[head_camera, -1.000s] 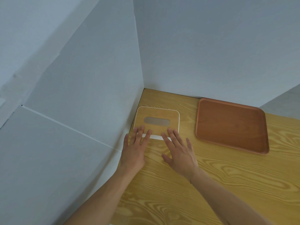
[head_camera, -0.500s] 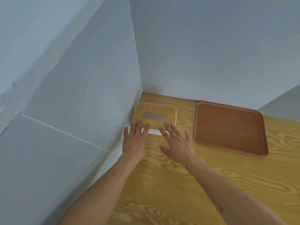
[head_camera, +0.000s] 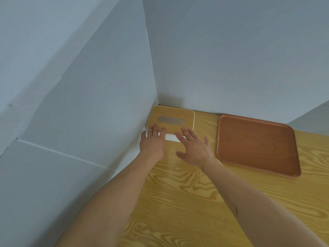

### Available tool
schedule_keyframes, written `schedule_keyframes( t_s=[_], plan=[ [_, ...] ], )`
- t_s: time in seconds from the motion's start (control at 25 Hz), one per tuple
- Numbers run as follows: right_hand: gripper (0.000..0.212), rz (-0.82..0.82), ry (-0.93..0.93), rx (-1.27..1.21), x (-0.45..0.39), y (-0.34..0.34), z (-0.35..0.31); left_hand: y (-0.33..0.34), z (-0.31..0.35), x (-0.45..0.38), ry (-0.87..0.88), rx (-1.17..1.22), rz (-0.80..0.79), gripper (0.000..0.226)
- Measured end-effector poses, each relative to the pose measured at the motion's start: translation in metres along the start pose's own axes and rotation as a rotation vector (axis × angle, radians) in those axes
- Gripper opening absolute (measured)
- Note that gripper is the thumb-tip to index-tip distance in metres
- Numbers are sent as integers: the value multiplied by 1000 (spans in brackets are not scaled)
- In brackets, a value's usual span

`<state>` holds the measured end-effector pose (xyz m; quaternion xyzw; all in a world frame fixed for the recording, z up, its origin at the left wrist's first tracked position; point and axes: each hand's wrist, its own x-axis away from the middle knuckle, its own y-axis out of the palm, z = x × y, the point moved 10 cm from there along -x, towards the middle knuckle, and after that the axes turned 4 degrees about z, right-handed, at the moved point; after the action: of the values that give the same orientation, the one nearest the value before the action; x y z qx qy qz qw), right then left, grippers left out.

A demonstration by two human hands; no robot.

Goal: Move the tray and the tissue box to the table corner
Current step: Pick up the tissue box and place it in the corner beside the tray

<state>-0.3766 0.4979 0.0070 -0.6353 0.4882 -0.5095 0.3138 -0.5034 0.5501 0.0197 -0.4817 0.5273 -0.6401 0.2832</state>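
Tissue box [head_camera: 170,120] has slid farther from both arms, now tucked into the wall corner. Left hand [head_camera: 152,142] and right hand [head_camera: 193,148] followed it, flat, fingertips on its near edge.

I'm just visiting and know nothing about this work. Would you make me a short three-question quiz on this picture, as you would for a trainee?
1. True or false: the tissue box sits in the corner where the two walls meet.
2. Which lies further to the right on the wooden table? A) the brown tray B) the tissue box
3. Fill in: the fingertips of the left hand and the right hand rest on the box's ____ edge, the hands flat and open.

Key
1. True.
2. A.
3. Near (the edge closest to the person).
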Motion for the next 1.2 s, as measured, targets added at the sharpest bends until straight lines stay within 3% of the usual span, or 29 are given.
schedule_keyframes(
  t_s=[1.0, 1.2],
  plan=[
    [76, 85, 19, -19, -48, -17, 12, -21, -5, -54, 62, 7, -26, 87],
    [79, 8, 26, -29, -48, -21, 10, -25, -3, -51, 57, 67, -7, 80]
  ],
)
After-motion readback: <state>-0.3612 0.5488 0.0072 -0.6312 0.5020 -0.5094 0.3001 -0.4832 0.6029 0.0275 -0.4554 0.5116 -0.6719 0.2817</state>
